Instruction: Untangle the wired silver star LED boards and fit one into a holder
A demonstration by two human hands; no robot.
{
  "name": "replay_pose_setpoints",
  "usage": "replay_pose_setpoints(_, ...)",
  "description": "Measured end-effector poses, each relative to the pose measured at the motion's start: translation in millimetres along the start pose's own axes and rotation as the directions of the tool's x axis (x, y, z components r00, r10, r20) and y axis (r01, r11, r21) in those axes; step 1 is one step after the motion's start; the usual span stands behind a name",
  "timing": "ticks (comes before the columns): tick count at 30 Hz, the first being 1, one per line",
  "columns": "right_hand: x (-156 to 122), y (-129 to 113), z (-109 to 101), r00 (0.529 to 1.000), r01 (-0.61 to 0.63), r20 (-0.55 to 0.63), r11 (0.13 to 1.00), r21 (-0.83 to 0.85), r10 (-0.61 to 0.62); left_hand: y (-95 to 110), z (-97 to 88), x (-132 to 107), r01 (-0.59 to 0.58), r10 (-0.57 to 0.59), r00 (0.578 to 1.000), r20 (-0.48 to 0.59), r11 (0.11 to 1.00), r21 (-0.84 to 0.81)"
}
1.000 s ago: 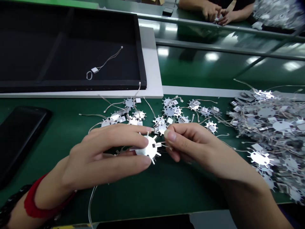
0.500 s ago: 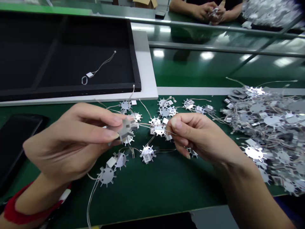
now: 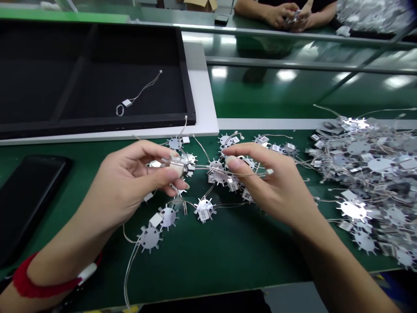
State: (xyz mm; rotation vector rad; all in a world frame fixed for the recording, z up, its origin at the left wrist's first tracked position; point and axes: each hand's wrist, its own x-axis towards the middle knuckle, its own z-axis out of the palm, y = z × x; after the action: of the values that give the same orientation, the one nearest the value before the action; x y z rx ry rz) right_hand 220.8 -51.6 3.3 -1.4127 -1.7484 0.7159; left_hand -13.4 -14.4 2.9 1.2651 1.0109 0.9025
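Note:
My left hand (image 3: 137,182) is closed in a pinch on a small toothed metal disc (image 3: 178,165), held a little above the green mat. My right hand (image 3: 267,182) pinches a thin wire (image 3: 208,167) that runs from that disc. Several more discs with wires and white tags lie on the mat under and between my hands, such as one disc (image 3: 203,208) and another (image 3: 150,237) nearer me.
A big heap of the same discs (image 3: 368,174) lies at the right. A black tray (image 3: 91,74) on a white board holds one wire with a tag (image 3: 127,103). A dark phone (image 3: 26,195) lies at the left. Another person's hands (image 3: 289,15) work across the belt.
My left hand has lifted the disc off the mat and turned it, now pinching it edge-on. My right hand has risen and slid along the wire, which is drawn out between them.

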Motion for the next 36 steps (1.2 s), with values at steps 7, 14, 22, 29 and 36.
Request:
replay_pose_setpoints(7,-8,-9,-5,0.998,0.027,-0.061,0.958,0.286,-0.01,-2,2.7,-2,0.214,-0.21,0.97,0.119,0.977,-0.016)
replay_pose_setpoints(14,-5,-12,-5,0.974,-0.057,0.222,0.995,0.077,0.038,-3,7.3,0,0.267,-0.269,0.953,0.142,0.963,0.037)
replay_pose_setpoints(22,-6,-12,13,0.926,-0.167,0.361,0.979,0.119,0.114,-1,8.4,-2,0.301,-0.296,0.944,0.147,0.954,-0.013)
replay_pose_setpoints(29,-3,-14,11,0.932,-0.196,0.342,0.963,0.184,0.124,-6,5.4,-1,0.265,-0.248,0.955,0.164,0.96,-0.087)
replay_pose_setpoints(36,-3,-15,10,0.929,-0.195,0.35,0.962,0.191,0.119,-2,6.5,2,0.358,-0.322,0.928,0.189,0.911,-0.204)
